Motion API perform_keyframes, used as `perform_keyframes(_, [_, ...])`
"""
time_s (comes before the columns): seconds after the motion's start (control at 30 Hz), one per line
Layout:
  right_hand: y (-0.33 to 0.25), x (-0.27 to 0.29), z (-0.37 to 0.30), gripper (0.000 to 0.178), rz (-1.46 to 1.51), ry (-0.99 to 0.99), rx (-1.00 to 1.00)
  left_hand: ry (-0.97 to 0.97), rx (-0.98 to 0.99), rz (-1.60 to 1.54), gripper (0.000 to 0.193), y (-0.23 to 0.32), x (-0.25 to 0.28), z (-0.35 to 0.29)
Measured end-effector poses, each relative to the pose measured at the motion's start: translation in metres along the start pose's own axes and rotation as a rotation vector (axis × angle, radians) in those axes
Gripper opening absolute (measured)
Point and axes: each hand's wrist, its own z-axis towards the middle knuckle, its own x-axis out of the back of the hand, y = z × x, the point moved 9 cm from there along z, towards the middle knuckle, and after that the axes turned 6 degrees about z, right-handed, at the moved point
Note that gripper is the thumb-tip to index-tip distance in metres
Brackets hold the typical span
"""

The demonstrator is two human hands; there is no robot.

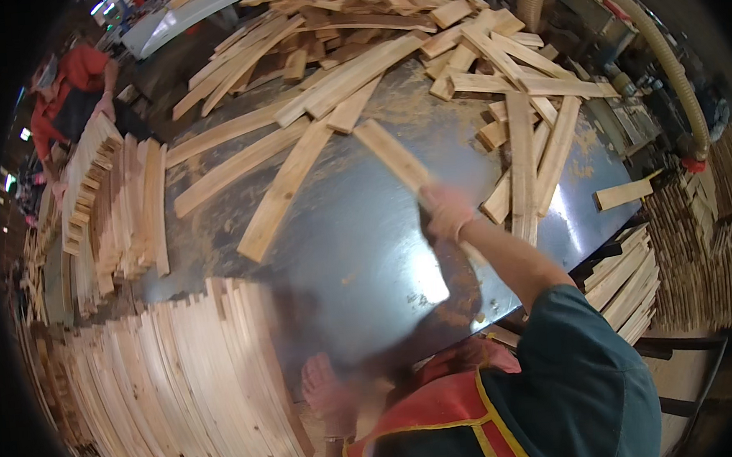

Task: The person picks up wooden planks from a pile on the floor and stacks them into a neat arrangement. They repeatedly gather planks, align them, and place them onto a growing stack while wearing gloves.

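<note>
My right hand [447, 211], in what looks like a pale glove, is closed around a short wooden board [391, 154]. That board slants over the dark metal table top [344, 288], its far end near several other boards. The hand is slightly blurred. At the table's near edge, my left hand [326, 390], also in a pinkish glove, has its fingers stretched out and holds nothing that I can see. It is close to the right end of a long row of upright boards [182, 365] packed side by side.
A large heap of loose boards [355, 53] covers the far side. More boards lie crossed [522, 152] at the right. A co-worker in red [80, 78] handles stacked boards at the far left. A ribbed hose [675, 67] hangs at right, above stacked wood [695, 259].
</note>
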Motion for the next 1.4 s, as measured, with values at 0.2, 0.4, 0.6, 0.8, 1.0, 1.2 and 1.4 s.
perform_keyframes(0.2, [-0.034,0.044,-0.03,0.035,0.386,-0.167,0.165,-0.128,-0.082,-0.15,0.102,0.12,-0.012,0.068])
perform_keyframes(0.4, [0.207,0.085,-0.015,0.079,0.0,0.255,-0.462,-0.174,-0.036,0.095,0.111,0.143,-0.029,0.113])
perform_keyframes(0.6, [0.174,0.035,-0.05,0.076,0.604,0.388,-0.449,-0.194,0.272,-0.37,0.088,0.074,-0.008,0.089])
perform_keyframes(0.8, [-0.025,-0.126,-0.114,0.085,1.314,0.043,-0.401,-0.328,0.341,-1.602,0.081,0.018,-0.068,0.016])
perform_keyframes(1.0, [-0.275,-0.081,-0.146,0.075,1.081,-0.527,-0.219,-0.209,0.495,-1.429,0.072,-0.049,-0.03,-0.055])
perform_keyframes(1.2, [-0.386,-0.147,-0.136,0.067,1.173,-0.637,0.247,0.124,0.36,-0.006,0.075,-0.09,0.05,-0.036])
perform_keyframes(1.4, [-0.384,-0.121,-0.023,0.05,0.759,-0.753,0.663,0.272,0.302,0.21,0.082,-0.121,0.025,0.0])
